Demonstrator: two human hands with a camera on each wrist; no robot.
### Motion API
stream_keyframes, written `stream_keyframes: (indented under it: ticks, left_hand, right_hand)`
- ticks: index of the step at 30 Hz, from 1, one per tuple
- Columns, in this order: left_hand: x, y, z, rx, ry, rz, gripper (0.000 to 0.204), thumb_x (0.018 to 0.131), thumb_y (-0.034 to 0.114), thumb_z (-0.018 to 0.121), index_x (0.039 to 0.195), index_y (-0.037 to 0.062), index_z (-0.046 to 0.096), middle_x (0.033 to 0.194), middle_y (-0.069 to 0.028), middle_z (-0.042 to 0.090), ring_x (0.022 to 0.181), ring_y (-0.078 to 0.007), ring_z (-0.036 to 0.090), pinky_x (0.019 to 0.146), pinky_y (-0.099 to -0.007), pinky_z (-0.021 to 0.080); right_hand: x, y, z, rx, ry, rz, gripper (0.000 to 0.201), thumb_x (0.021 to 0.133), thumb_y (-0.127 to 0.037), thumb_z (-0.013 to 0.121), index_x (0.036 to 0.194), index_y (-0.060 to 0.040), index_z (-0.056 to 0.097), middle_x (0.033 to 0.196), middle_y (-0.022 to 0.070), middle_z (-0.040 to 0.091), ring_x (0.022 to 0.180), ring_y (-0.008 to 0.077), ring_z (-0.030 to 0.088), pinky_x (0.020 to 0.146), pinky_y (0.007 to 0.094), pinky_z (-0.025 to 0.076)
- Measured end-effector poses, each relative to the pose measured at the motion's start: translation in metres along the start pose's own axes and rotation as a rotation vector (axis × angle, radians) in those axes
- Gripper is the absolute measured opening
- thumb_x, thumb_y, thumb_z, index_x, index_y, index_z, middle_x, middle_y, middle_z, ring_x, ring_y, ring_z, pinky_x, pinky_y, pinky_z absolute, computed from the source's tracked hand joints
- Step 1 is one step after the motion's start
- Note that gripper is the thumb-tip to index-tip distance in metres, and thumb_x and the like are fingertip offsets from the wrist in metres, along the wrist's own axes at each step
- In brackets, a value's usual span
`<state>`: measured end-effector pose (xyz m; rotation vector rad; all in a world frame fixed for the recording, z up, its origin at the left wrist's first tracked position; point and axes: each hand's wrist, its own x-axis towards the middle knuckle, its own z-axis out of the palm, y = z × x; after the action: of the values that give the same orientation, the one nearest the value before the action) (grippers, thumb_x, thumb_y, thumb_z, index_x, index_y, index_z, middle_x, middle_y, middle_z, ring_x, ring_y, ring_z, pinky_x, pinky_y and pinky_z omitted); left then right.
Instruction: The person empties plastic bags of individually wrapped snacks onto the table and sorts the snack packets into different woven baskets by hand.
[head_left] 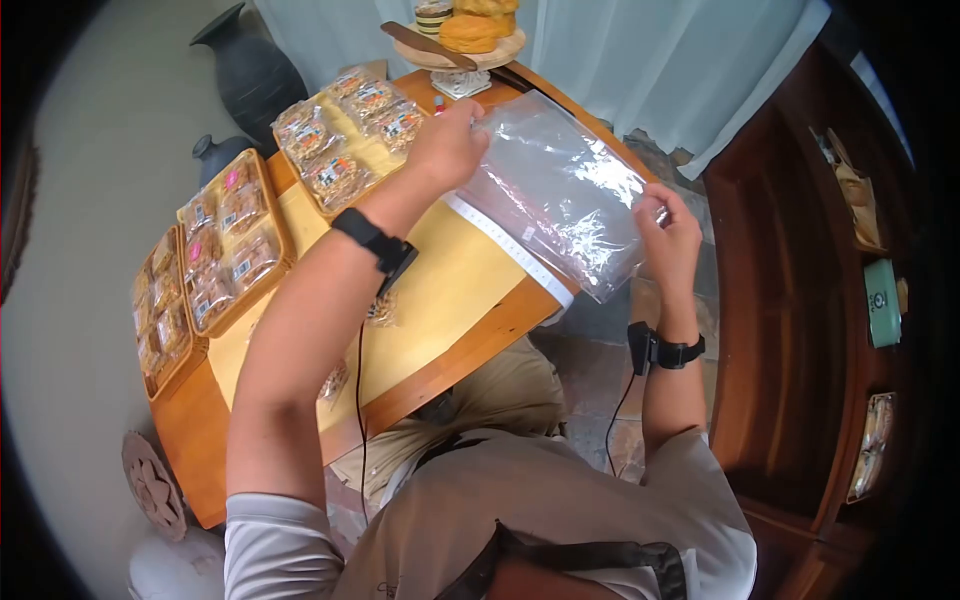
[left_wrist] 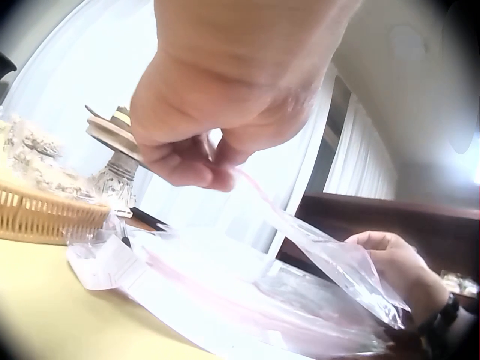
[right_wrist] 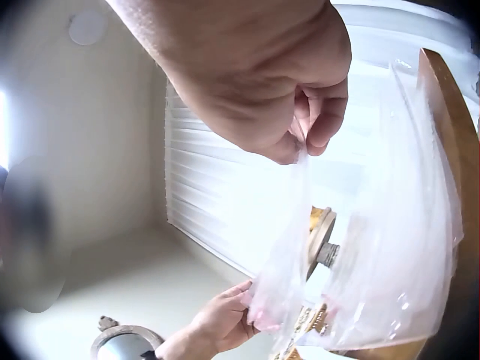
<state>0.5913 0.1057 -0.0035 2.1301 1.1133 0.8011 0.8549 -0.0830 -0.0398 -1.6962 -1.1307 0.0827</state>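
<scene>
A clear plastic bag [head_left: 560, 170] is stretched between the two hands above the table's right side. The left hand [head_left: 450, 145] pinches its left edge; in the left wrist view the left hand [left_wrist: 217, 112] has thumb and fingertips together on the film [left_wrist: 322, 251]. At the opposite edge the right hand [head_left: 672, 235] pinches the plastic, and in the right wrist view the right hand [right_wrist: 277, 97] grips a fold of film [right_wrist: 289, 225] that hangs down. More clear plastic [right_wrist: 397, 247] lies on the table beneath, beside a white marked strip [head_left: 510, 245].
Woven trays [head_left: 290, 245] of wrapped snacks line the table's left and back. A cake stand [head_left: 460, 82] with a wooden knife stands at the back. Small wrapped snacks [head_left: 382, 308] lie on the yellow sheet [head_left: 440, 290] near the left forearm. Wooden shelves [head_left: 770, 300] rise at the right.
</scene>
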Motion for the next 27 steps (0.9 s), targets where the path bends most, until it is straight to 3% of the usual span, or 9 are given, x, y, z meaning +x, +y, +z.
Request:
stream_keyframes:
  ticks: [2,3,5,11,17,21,23,24,27]
  left_hand:
    - [0.005,0.010,0.018,0.465,0.072,0.103,0.048,0.094,0.029,0.066,0.136,0.0094,0.054,0.128,-0.0170,0.063,0.115,-0.0327,0.063,0.094,-0.0424,0.051]
    - [0.009,0.011,0.029,0.460,0.076,0.108,0.048,0.094,0.029,0.066,0.136,0.0094,0.054,0.128,-0.0170,0.063,0.115,-0.0327,0.063,0.094,-0.0424,0.051]
    - [0.013,0.006,0.054,0.679,-0.054,0.436,0.063,0.093,0.042,0.066,0.147,0.0140,0.046,0.151,-0.0191,0.044,0.139,-0.0361,0.043,0.111,-0.0467,0.040]
    - [0.012,0.008,0.080,0.664,-0.432,0.154,0.072,0.098,0.059,0.049,0.157,0.0199,0.035,0.164,-0.0181,0.027,0.151,-0.0423,0.024,0.121,-0.0563,0.020]
    - [0.010,-0.004,0.080,0.526,-0.524,0.077,0.075,0.097,0.059,0.051,0.158,0.0186,0.034,0.165,-0.0194,0.024,0.153,-0.0419,0.017,0.122,-0.0551,0.018]
    - [0.006,-0.006,0.077,0.511,-0.504,0.076,0.075,0.097,0.058,0.052,0.157,0.0164,0.035,0.165,-0.0209,0.025,0.153,-0.0424,0.019,0.122,-0.0547,0.019]
    - [0.005,-0.011,0.071,0.530,-0.297,0.161,0.072,0.096,0.055,0.056,0.153,0.0139,0.040,0.161,-0.0226,0.032,0.151,-0.0431,0.023,0.121,-0.0562,0.022]
    - [0.001,-0.004,0.053,0.529,-0.253,0.257,0.065,0.095,0.049,0.061,0.146,0.0114,0.048,0.155,-0.0248,0.038,0.139,-0.0468,0.041,0.115,-0.0540,0.034]
    - [-0.018,0.005,-0.022,0.415,-0.379,0.275,0.057,0.094,0.043,0.065,0.138,0.0096,0.054,0.140,-0.0241,0.054,0.124,-0.0447,0.056,0.103,-0.0508,0.045]
  right_hand:
    - [0.008,0.023,0.002,-0.233,-0.094,-0.054,0.043,0.078,-0.018,0.078,0.118,-0.0049,0.071,0.112,0.0152,0.070,0.098,0.0278,0.067,0.086,0.0392,0.052]
    - [0.009,0.021,0.003,-0.238,-0.089,-0.058,0.043,0.078,-0.018,0.078,0.118,-0.0049,0.071,0.112,0.0152,0.070,0.098,0.0278,0.067,0.086,0.0392,0.052]
    - [0.001,0.013,0.010,-0.627,0.011,-0.409,0.048,0.077,-0.021,0.079,0.122,-0.0064,0.069,0.132,0.0189,0.062,0.123,0.0371,0.056,0.101,0.0480,0.046]
    - [-0.004,0.020,0.033,-0.647,-0.369,-0.306,0.048,0.089,-0.035,0.068,0.131,-0.0116,0.064,0.143,0.0171,0.056,0.136,0.0369,0.046,0.114,0.0539,0.032]
    - [-0.006,0.024,0.040,-0.653,-0.499,-0.226,0.053,0.095,-0.044,0.058,0.137,-0.0123,0.060,0.148,0.0138,0.053,0.141,0.0357,0.043,0.117,0.0580,0.025]
    - [-0.006,0.018,0.039,-0.687,-0.507,-0.218,0.052,0.094,-0.042,0.060,0.136,-0.0121,0.060,0.149,0.0145,0.052,0.141,0.0354,0.043,0.117,0.0571,0.024]
    - [-0.004,0.016,0.034,-0.690,-0.511,-0.242,0.051,0.093,-0.041,0.062,0.135,-0.0114,0.060,0.149,0.0153,0.052,0.141,0.0354,0.043,0.117,0.0562,0.025]
    - [-0.001,0.014,0.027,-0.674,-0.428,-0.287,0.050,0.093,-0.037,0.064,0.135,-0.0102,0.060,0.148,0.0160,0.052,0.141,0.0348,0.043,0.116,0.0553,0.025]
    - [-0.012,-0.019,0.015,-0.584,-0.171,-0.520,0.044,0.091,-0.024,0.070,0.130,-0.0046,0.062,0.138,0.0184,0.059,0.131,0.0347,0.052,0.111,0.0489,0.035]
